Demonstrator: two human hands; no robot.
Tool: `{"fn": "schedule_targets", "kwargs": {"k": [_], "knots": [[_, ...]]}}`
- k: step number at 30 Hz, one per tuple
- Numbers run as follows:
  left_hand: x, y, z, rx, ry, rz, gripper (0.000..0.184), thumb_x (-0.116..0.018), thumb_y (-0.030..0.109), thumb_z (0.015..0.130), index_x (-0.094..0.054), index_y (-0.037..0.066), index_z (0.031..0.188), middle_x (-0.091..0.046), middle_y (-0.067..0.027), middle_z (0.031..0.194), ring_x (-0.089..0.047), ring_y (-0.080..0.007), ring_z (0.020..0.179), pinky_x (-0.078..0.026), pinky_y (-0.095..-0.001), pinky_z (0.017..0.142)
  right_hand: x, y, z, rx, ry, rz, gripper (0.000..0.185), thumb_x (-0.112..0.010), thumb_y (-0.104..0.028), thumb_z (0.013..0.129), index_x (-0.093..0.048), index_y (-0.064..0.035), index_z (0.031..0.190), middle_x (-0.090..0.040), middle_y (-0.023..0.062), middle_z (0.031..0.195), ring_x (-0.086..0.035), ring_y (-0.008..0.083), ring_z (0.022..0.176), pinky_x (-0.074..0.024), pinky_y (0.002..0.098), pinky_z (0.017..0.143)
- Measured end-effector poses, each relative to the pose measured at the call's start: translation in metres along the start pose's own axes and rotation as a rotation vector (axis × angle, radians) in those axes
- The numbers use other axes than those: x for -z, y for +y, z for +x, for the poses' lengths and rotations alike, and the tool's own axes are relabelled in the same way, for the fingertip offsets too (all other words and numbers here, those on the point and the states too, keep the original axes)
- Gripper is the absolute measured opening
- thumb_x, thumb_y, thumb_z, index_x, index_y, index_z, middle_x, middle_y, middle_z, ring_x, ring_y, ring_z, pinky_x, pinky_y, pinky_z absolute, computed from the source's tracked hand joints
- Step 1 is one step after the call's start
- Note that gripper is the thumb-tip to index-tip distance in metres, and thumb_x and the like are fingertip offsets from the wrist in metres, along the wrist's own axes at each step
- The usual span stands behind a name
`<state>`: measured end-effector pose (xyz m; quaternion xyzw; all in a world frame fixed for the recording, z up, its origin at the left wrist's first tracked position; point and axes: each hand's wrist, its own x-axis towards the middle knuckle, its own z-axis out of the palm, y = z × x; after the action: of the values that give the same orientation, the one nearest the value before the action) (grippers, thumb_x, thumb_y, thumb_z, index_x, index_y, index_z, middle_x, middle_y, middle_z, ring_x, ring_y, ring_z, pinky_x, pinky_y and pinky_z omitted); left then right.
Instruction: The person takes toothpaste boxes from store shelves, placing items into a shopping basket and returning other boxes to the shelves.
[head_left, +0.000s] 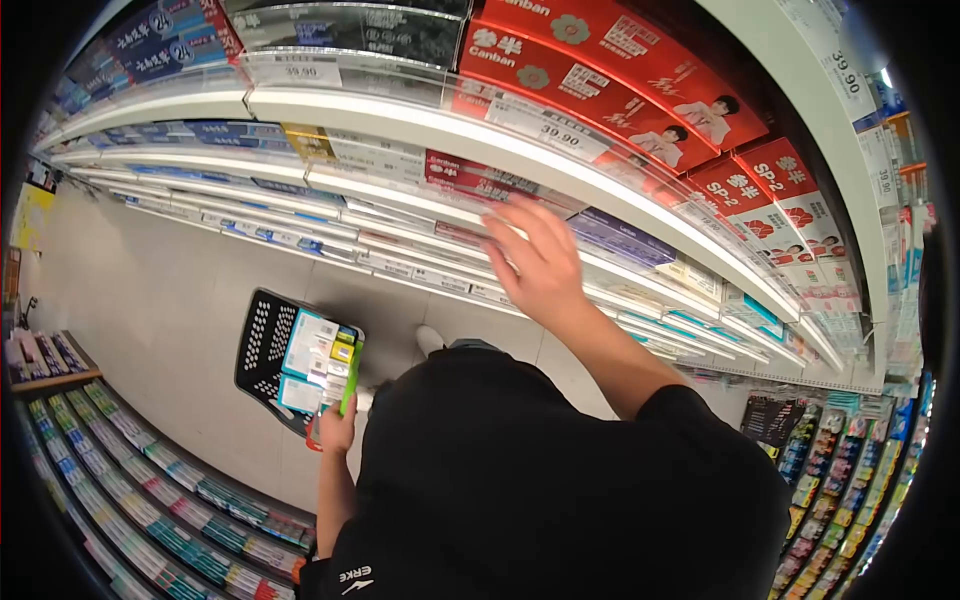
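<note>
My right hand (540,255) reaches in front of the lit shelves with its fingers apart and slightly blurred, nothing in it. Close to its fingertips, on a lower shelf, are dark red boxes (470,178), and a purple box (625,237) lies just beyond it. I cannot tell whether the fingers touch any of them. Low on the left, my left hand (336,430) is closed around the green handle of a black shopping basket (262,335). White-and-blue packages (308,345) and a yellow-green package (343,348) sit inside the basket.
Red boxes (610,75) fill the upper shelf, with price tags (560,128) along its edge. Curved racks of small packages stand at the lower left (160,480) and lower right (845,480). A grey tiled floor (160,260) runs beneath the basket.
</note>
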<state>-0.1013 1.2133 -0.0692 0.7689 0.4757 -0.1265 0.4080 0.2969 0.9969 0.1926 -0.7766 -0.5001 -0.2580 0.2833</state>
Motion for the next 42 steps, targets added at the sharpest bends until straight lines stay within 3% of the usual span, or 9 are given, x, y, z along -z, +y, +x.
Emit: {"fn": "schedule_targets", "kwargs": {"k": [5,9,18,21,24,28,32,35,42], "knots": [[0.002,0.007,-0.003,-0.001,0.014,0.017,0.060,-0.063,0.056,0.096,-0.072,-0.003,0.086,-0.068,-0.0204,0.069,-0.071,-0.0330,0.070,-0.053,-0.0426,0.069,0.025,0.019,-0.004,-0.067,-0.030,-0.283,0.049,-0.083,-0.015,0.077,-0.069,-0.0052,0.123,-0.068,0.0120,0.117,-0.061,0.0330,0.118,-0.0471,0.0456,0.097],[0.001,0.007,-0.005,0.014,0.027,-0.001,0.060,-0.062,0.057,0.095,-0.072,-0.001,0.084,-0.068,-0.0156,0.064,-0.071,-0.0301,0.064,-0.054,-0.0418,0.067,0.025,0.041,-0.008,-0.135,-0.073,-0.431,0.053,-0.086,-0.026,0.078,-0.068,-0.0046,0.123,-0.069,0.0135,0.111,-0.065,0.0335,0.102,-0.0503,0.0436,0.088],[0.004,0.012,-0.007,0.019,0.013,-0.014,0.062,-0.061,0.060,0.094,-0.074,0.000,0.087,-0.071,-0.0138,0.067,-0.073,-0.0291,0.069,-0.056,-0.0412,0.071,0.015,0.070,-0.013,-0.181,-0.045,-0.381,0.025,-0.081,-0.033,0.083,-0.074,-0.0104,0.090,-0.070,0.0096,0.103,-0.065,0.0328,0.093,-0.0510,0.0444,0.087],[0.006,0.016,-0.010,0.020,0.021,0.004,0.062,-0.061,0.061,0.094,-0.075,0.001,0.090,-0.071,-0.0144,0.068,-0.074,-0.0295,0.071,-0.056,-0.0417,0.073,0.019,0.065,-0.011,-0.198,-0.047,-0.346,0.026,-0.083,-0.033,0.080,-0.074,-0.0107,0.091,-0.070,0.0088,0.098,-0.065,0.0315,0.092,-0.0515,0.0439,0.087],[0.008,0.016,-0.009,-0.003,0.027,0.048,0.062,-0.061,0.061,0.093,-0.076,0.001,0.092,-0.072,-0.0152,0.069,-0.075,-0.0309,0.073,-0.057,-0.0428,0.074,0.016,0.068,-0.013,-0.213,0.004,-0.328,0.033,-0.086,-0.033,0.079,-0.073,-0.0083,0.097,-0.070,0.0117,0.098,-0.066,0.0329,0.090,-0.0523,0.0448,0.084],[-0.004,-0.005,0.002,-0.015,0.023,0.127,0.073,-0.053,0.070,0.092,-0.077,0.000,0.100,-0.071,-0.0267,0.081,-0.071,-0.0446,0.084,-0.055,-0.0512,0.079,0.016,0.074,-0.015,-0.147,0.028,-0.358,0.047,-0.091,-0.035,0.075,-0.071,-0.0010,0.102,-0.071,0.0194,0.090,-0.068,0.0395,0.081,-0.0535,0.0452,0.073],[0.006,0.007,-0.006,-0.013,-0.009,0.117,0.072,-0.053,0.069,0.093,-0.076,0.002,0.103,-0.071,-0.0292,0.089,-0.071,-0.0437,0.088,-0.055,-0.0505,0.083,0.022,0.079,-0.033,-0.298,-0.063,-0.298,0.047,-0.093,-0.027,0.074,-0.072,-0.0001,0.108,-0.072,0.0187,0.091,-0.069,0.0384,0.083,-0.0539,0.0431,0.076],[0.012,0.020,-0.014,0.044,-0.008,0.129,0.067,-0.055,0.065,0.094,-0.075,0.002,0.106,-0.073,-0.0267,0.094,-0.071,-0.0422,0.092,-0.055,-0.0498,0.085,0.022,0.060,-0.030,-0.068,0.122,-0.230,0.052,-0.093,-0.019,0.073,-0.071,0.0029,0.114,-0.070,0.0178,0.102,-0.067,0.0353,0.088,-0.0535,0.0417,0.077],[0.033,0.075,-0.035,-0.259,0.315,-0.067,0.054,-0.067,0.044,0.096,-0.061,0.008,0.135,-0.062,-0.0174,0.136,-0.056,-0.0322,0.129,-0.045,-0.0427,0.107,0.014,0.015,-0.032,0.286,-0.246,0.161,0.064,-0.080,0.005,0.058,-0.071,-0.0008,0.122,-0.070,0.0129,0.107,-0.066,0.0307,0.089,-0.0536,0.0399,0.078]]}}
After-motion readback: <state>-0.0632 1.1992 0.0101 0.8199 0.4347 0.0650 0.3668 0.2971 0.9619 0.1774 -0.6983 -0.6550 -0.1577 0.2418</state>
